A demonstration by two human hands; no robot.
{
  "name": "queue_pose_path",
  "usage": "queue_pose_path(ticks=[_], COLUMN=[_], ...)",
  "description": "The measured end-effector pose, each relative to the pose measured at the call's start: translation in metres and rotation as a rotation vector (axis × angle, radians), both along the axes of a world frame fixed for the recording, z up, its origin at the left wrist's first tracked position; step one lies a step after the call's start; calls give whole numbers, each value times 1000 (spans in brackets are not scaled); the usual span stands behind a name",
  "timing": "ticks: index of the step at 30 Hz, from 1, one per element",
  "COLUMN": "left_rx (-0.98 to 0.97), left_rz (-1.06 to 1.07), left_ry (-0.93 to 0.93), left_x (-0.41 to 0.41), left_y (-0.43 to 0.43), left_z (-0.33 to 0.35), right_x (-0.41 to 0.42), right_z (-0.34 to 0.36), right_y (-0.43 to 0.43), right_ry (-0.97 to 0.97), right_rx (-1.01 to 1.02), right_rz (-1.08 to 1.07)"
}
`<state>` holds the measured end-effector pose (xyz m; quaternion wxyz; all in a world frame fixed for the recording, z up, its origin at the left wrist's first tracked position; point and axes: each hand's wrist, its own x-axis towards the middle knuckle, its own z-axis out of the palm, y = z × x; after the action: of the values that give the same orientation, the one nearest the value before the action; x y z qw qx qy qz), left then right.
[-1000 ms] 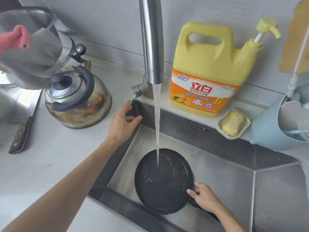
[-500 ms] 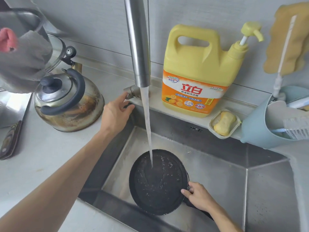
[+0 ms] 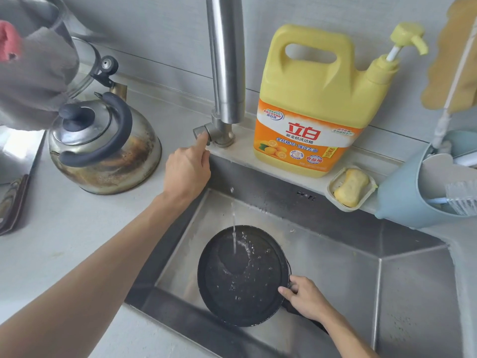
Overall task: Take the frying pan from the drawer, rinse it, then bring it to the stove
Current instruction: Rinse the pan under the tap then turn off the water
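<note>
**Operator:** Rinsing is nearly wrapped up, I'd say. My right hand (image 3: 305, 298) is closed around the handle of the frying pan (image 3: 242, 276), holding it low inside the sink (image 3: 335, 280), right under the faucet (image 3: 227, 60).

**Observer:** Is water running?

**Operator:** Only a thin, broken trickle lands in the pan, and there's a shallow pool with bubbles on its dark bottom. My left hand (image 3: 187, 171) is at the tap lever (image 3: 200, 131), fingers loosely curled with a fingertip pressed to the lever's end, gripping nothing. I judge that's the shut-off.

**Observer:** So what's done and what's left?

**Operator:** The pan is out of the drawer, plainly, since it's in my hand at the sink. It has been wetted. Left, by my reckoning: tip the water out, lift the pan clear of the basin, carry it to the stove. No burner shows in this view, so I can't say which way that is.

**Observer:** Anything in the way?

**Operator:** The kettle (image 3: 103, 143) sits on the counter just left of the tap, and the yellow detergent jug (image 3: 315, 104) stands on the ledge behind. Both are apart from the pan.
</note>
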<state>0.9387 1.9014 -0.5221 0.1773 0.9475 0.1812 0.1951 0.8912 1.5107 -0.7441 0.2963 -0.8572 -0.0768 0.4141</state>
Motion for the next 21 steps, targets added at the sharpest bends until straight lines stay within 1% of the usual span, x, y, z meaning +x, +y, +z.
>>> queue_pose_path(ticks=[1,4,5,6,7,8,11,12,13,15,18,19,21], left_rx=[-49,-343,-410,-434,-425,-413,-453,-461,-453,-480,-769,-830,-875], left_rz=[-18,-48,-43,-47,-67,-103,-205,-225,-239,-231,-148,-135,-141], left_ry=[2,26,43,85,175,320,903,1038,1128,1207,1199,1192,1181], left_x=[-2,-27,-40,-53,-66,-77,-99,-105,-111,-119,-122,-122,-122], left_y=[4,9,7,5,2,0,-7,-9,-11,-11,-6,-5,-4], left_z=[-5,-20,-32,-48,-67,-85,-131,-144,-156,-175,-189,-191,-194], right_x=[1,1,1,0,0,-1,-1,0,0,2,5,7,6], right_z=[0,1,2,3,5,8,13,12,13,13,12,11,13], right_y=[1,2,2,2,2,2,4,4,4,3,1,0,-1], right_ry=[2,11,19,25,28,25,5,-1,-4,14,65,78,69], right_rx=[2,7,13,20,29,33,35,32,31,28,38,41,37], right_rz=[-7,-30,-34,-41,-48,-50,-43,-34,-28,-15,39,50,51])
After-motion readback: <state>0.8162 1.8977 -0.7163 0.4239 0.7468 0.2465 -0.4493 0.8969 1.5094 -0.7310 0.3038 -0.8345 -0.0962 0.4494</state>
